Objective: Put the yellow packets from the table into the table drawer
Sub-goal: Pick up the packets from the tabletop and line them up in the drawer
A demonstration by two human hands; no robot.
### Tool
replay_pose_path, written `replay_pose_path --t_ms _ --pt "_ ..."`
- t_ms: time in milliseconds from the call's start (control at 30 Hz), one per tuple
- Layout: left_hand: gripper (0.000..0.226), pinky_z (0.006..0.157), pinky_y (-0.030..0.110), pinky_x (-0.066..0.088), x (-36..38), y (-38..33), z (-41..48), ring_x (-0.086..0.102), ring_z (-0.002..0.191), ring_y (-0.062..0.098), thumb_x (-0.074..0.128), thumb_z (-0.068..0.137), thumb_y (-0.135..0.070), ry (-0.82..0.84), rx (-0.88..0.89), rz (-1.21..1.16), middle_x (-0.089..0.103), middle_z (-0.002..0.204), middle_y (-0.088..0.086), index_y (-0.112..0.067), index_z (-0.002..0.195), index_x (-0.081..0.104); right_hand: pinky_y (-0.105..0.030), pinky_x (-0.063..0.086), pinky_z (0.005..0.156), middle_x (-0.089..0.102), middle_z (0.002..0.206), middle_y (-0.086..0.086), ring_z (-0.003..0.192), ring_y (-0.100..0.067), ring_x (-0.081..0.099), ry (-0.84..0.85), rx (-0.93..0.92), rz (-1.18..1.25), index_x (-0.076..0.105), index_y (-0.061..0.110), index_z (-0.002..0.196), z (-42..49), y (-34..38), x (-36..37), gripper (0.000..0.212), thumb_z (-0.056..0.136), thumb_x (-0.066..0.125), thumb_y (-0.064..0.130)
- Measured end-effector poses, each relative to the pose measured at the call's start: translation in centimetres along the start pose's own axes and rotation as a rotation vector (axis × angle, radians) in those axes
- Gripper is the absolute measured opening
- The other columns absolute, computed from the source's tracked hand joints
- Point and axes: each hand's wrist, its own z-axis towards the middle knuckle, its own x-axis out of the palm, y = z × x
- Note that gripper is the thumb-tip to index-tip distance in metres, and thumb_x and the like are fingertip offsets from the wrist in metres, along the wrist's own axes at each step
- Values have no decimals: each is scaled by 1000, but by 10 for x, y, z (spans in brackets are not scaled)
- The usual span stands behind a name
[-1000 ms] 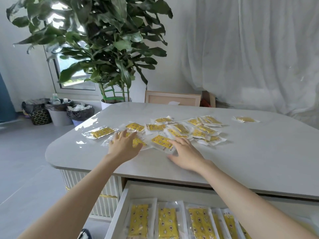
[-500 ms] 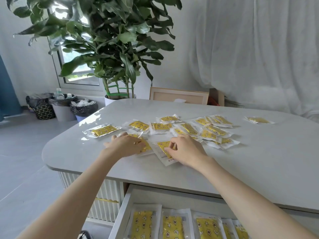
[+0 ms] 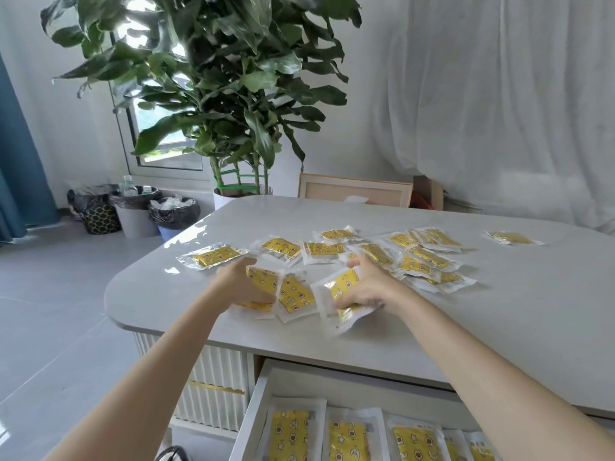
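Head view, near to far: the open drawer (image 3: 256, 404) below the desk (image 3: 499, 311) edge is already holding a row of yellow packets (image 3: 291, 434). Above it, the left hand (image 3: 239, 284) is closing its fingers on two packets (image 3: 266, 281) near the front edge; the right hand (image 3: 369, 287) is clamping another packet (image 3: 339, 294), lifting its edge. Many loose packets (image 3: 422, 257) are lying beyond, one (image 3: 512, 238) well apart, so the task appears partly done. Nothing is blocking the drawer. A potted plant (image 3: 216, 94) and bins (image 3: 136, 207) are standing behind.
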Motion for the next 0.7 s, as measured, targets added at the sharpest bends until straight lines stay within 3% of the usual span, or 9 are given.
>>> replay_pose_path --t_ms 100,233,300,367,433,500,567,633,700 --pt "95 90 33 48 -10 5 2 47 124 28 85 65 -10 -69 -4 -195 37 145 7 -26 144 35 -26 49 71 46 129 0 98 -12 57 -9 3 313 24 22 143 4 13 4 92 73 82 14" --pt "88 84 39 53 -28 17 10 60 109 33 82 68 -1 -157 -85 -547 51 132 13 -18 142 38 -35 52 93 44 130 1 116 -21 56 -1 6 390 19 12 146 16 32 34 97 73 83 21" --pt "61 70 33 54 -36 22 11 64 84 29 78 71 1 -196 -81 -639 62 112 15 -4 126 54 -26 46 86 48 122 2 114 -19 53 2 -9 292 32 6 137 16 38 50 77 78 77 25" --pt "34 59 25 49 -38 28 12 60 68 23 75 76 -2 -264 -65 -618 63 99 17 1 106 62 -27 42 79 51 108 -2 102 -21 54 -27 -34 106 47 10 118 15 42 64 49 81 72 30" --pt "29 61 24 46 -38 39 19 60 74 24 73 80 -6 -333 -66 -610 64 99 21 3 105 62 -33 39 83 48 116 -6 112 -27 46 -67 -37 -134 52 12 109 15 47 73 46 78 69 43" --pt "32 64 27 47 -36 49 27 61 85 25 72 83 -14 -349 -62 -572 66 108 22 3 108 63 -38 35 89 39 132 -11 124 -34 35 -86 -7 -268 51 14 113 18 50 76 54 76 67 50" --pt "40 84 35 47 -31 58 34 58 104 28 71 83 -30 -384 -51 -353 60 122 16 -1 109 63 -39 34 91 42 131 -11 125 -36 34 -76 18 -289 48 16 117 24 50 75 57 74 67 50" --pt "45 108 36 31 -28 63 38 36 129 30 66 84 -44 -451 -9 -10 40 141 10 -5 108 64 -39 35 90 49 123 -8 119 -33 41 -73 30 -294 46 19 119 28 47 74 60 71 68 48" --pt "48 117 39 15 -25 63 43 11 144 28 55 88 -51 -442 48 169 19 157 4 -10 112 63 -40 39 92 53 118 -6 113 -31 47 -87 29 -295 45 19 116 31 43 72 59 69 68 46"
